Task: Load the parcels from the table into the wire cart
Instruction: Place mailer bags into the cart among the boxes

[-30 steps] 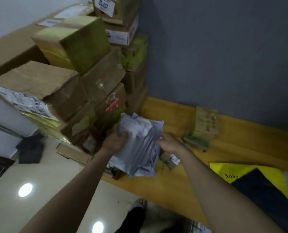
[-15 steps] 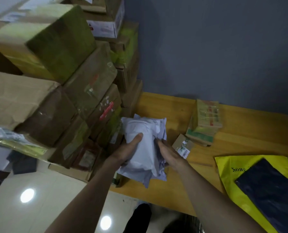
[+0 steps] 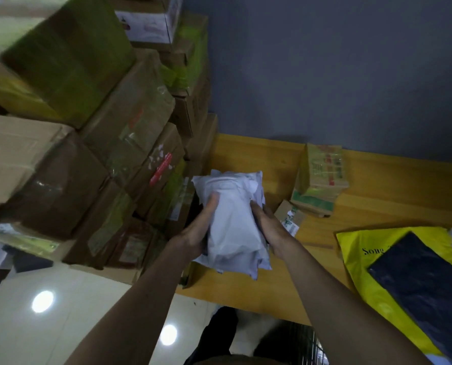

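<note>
- Centre of the frame: I have both hands on a bundle of white poly mailers (image 3: 232, 219), the left hand (image 3: 196, 233) on its left flank and the right hand (image 3: 268, 230) on its right.
- Fingers: the left thumb lies across the top mailer and the rest wrap beneath; the right fingers (image 3: 258, 208) curl round the far edge. Both are clamped on the bundle.
- The bundle sits at the near left corner of the yellow desk (image 3: 248, 156), against the stacked cardboard boxes (image 3: 119, 143) filling the upper left; whether it is clear of the desk I cannot tell.
- Step in hand, as I judge it: gathering and lifting this load.
- Next move, I reckon: swing it down and right to the wire cart (image 3: 308, 345), whose bars show at the bottom edge, keeping the slippery mailers squeezed together.
- Waiting on the desk: a small taped box (image 3: 321, 177) right of centre, a labelled packet (image 3: 289, 217) beside the right hand, and a yellow mailer (image 3: 356, 248) under a dark mailer (image 3: 425, 280) at lower right.
</note>
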